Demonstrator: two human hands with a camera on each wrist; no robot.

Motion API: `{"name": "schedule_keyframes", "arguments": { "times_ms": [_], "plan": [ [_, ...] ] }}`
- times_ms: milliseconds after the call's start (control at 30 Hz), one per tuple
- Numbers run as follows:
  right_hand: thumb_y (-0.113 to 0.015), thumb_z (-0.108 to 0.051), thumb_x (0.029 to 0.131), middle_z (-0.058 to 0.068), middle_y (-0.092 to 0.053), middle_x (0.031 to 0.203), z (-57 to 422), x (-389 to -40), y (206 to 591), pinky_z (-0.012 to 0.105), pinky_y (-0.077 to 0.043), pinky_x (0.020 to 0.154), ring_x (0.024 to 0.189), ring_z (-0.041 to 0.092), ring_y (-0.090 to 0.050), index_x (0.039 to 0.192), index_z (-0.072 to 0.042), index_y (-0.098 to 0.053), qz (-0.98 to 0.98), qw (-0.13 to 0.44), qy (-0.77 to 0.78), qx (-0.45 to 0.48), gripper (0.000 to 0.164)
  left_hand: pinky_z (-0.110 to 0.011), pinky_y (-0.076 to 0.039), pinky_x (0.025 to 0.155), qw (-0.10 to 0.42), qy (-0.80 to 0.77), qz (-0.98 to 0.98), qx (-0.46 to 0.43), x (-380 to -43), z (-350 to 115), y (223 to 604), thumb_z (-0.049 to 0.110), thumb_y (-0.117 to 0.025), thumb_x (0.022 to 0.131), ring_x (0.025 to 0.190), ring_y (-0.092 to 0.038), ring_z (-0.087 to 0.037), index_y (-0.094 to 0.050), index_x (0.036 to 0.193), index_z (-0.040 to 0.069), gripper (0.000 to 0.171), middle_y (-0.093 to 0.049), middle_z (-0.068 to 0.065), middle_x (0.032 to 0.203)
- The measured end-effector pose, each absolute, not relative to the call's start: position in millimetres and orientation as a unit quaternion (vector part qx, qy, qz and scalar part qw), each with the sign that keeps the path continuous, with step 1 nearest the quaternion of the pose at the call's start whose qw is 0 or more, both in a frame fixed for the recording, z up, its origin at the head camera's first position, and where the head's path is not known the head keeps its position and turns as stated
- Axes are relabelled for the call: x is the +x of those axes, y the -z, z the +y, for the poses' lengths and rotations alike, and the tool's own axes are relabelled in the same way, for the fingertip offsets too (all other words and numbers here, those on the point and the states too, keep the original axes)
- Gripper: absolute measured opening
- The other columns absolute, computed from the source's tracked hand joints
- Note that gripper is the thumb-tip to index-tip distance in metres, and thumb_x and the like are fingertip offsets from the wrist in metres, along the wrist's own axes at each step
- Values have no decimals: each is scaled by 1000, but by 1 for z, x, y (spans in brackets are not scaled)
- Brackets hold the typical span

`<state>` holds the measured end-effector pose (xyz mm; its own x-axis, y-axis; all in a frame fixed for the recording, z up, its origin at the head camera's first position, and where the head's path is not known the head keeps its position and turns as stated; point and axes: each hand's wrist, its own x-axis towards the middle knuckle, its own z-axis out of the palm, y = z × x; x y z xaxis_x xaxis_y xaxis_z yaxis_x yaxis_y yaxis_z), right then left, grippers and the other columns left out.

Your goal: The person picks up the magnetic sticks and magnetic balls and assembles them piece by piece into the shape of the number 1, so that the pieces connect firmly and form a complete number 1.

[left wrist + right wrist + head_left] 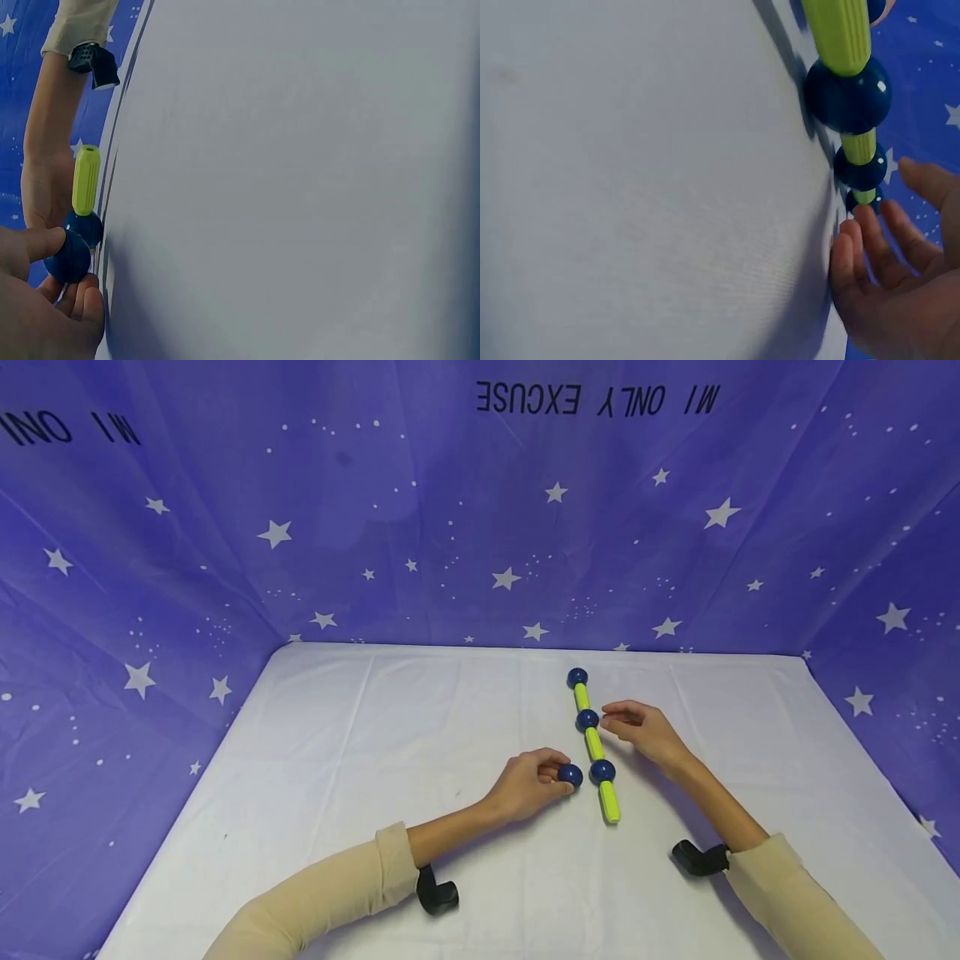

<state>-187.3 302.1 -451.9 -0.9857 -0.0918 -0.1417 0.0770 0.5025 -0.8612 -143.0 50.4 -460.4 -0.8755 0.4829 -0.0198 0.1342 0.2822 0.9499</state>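
Note:
A chain of blue balls and yellow-green rods lies on the white table, running from the far side toward the near side. Its far ball (pixel 577 677), middle ball (pixel 587 720) and near ball (pixel 602 772) alternate with rods, and a bare rod (pixel 610 802) forms the near end. Left of the chain, my left hand (pixel 529 783) pinches a separate blue ball (pixel 68 257) between thumb and fingers. My right hand (pixel 647 732) is just right of the middle ball, holding nothing; its fingers (pixel 885 247) are loosely bent, with the thumb apart.
The white cloth-covered table (pixel 360 718) extends around the chain. Purple cloth walls (pixel 450 527) with white stars and lettering rise at the back and sides. Black wrist-worn devices (pixel 437 892) sit below both forearms, close to the tabletop.

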Motion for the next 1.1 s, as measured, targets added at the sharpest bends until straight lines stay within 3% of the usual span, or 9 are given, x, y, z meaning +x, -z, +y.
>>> {"name": "schedule_keyframes", "arguments": {
  "times_ms": [200,500,1100],
  "plan": [
    [-65,-31,98,22,-63,125,304,-173,446,28,-55,80,101,25,-65,134,5,-56,856,114,504,32,52,-18,-52,76,161,-571,781,197,-137,51,462,4,-79,85,85,-65,-6,-68,114,0,31,-70,-2,95],
    [-69,-29,96,19,-68,115,305,-150,439,33,-56,79,97,25,-67,131,8,-57,852,144,501,50,52,-18,-52,76,168,-578,774,197,-130,52,464,3,-79,84,86,-66,-8,-68,114,0,32,-70,-2,94],
    [-68,-22,95,11,-72,96,304,-116,444,29,-57,71,83,20,-66,115,10,-66,828,181,528,50,38,-18,-53,78,171,-600,753,208,-121,55,466,0,-78,84,88,-67,-8,-67,113,-2,31,-71,-4,95]
  ]
}}
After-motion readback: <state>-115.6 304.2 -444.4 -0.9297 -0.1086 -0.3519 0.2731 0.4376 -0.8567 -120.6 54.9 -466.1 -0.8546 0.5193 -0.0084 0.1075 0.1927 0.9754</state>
